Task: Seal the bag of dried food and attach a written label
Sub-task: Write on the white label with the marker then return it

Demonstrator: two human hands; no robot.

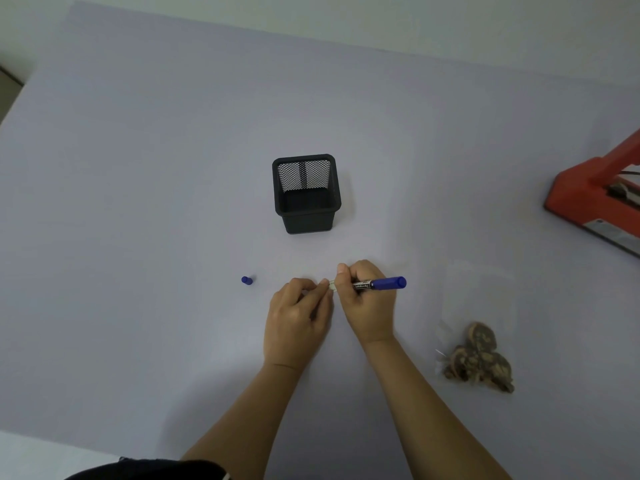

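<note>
My right hand (367, 299) grips a blue marker (381, 283), its capped end pointing right. My left hand (298, 313) pinches a small white label (332, 285) right against the right hand's fingers; most of the label is hidden. The marker's blue cap (246, 280) lies on the table to the left. A clear plastic bag (479, 306) with brown dried food pieces (479, 358) at its near end lies flat to the right of my hands.
A black mesh pen holder (306, 194) stands behind my hands. A red heat sealer (599, 199) sits at the right edge. The lilac table (138, 202) spreads wide to the left.
</note>
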